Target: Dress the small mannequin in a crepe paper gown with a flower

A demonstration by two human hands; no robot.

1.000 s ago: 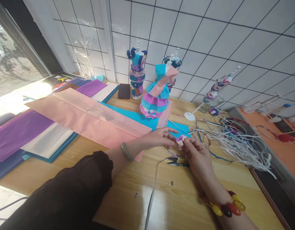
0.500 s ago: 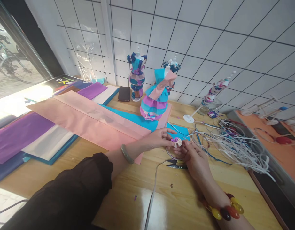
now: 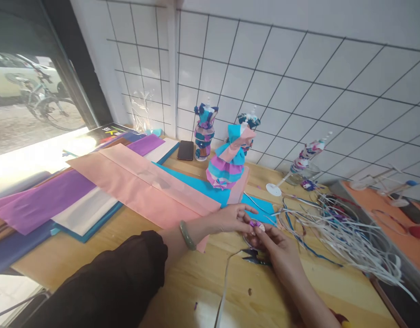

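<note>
My left hand (image 3: 230,218) and my right hand (image 3: 274,243) meet over the wooden table (image 3: 182,291), both pinching a small pleated paper rosette (image 3: 255,224) in pink, purple and white. A jade bangle (image 3: 187,229) sits on my left wrist below a dark sleeve. Small snips (image 3: 255,256) lie on the table just under my right hand, partly hidden by it. A thin white ribbon (image 3: 225,282) runs from the hands toward the table's near edge.
Pink (image 3: 141,182), purple (image 3: 42,200), white and blue paper sheets cover the left. Paper-dressed mannequins (image 3: 229,157) (image 3: 203,132) and a phone (image 3: 185,150) stand at the tiled wall. A tangle of white strips (image 3: 346,223) lies right, by a tilted mannequin (image 3: 300,164) and an orange tray (image 3: 394,214).
The view has tilted up and shifted, so everything sits lower in the frame. My hands stay together on the rosette, drawn slightly closer over it; my right wrist's beads have nearly left the view.
</note>
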